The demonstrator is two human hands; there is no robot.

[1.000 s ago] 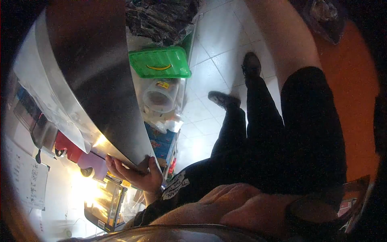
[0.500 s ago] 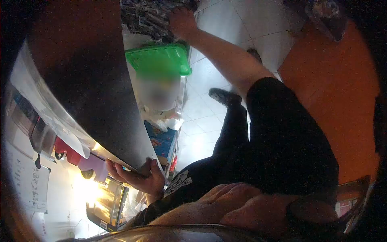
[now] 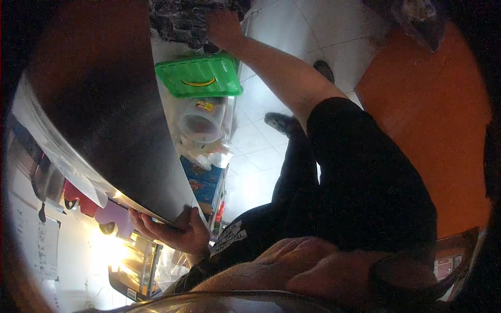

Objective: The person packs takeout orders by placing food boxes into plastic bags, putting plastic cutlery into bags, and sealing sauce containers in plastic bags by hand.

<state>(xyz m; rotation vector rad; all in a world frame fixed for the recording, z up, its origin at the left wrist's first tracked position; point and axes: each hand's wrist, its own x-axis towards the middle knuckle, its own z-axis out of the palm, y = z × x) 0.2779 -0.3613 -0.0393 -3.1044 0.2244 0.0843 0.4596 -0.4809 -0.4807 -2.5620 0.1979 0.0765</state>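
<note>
1. From afar I see the left hand (image 3: pixel 183 237) at eight o'clock, its fingers closed around the edge of the dark panel (image 3: pixel 117 115), at ten.
2. Right hand (image 3: pixel 223 30) is at black plastic (image 3: pixel 177 26), eleven o'clock; its finger opening I cannot tell.

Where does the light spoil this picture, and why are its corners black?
Head view: glare burns out the spot beside the dark-framed, yellow-lit case; a bright patch glints on the pale tiled floor; the crinkled black plastic at the right hand looks dim and grainy; the black corners suggest a wide-angle lens's rounded border.
</note>
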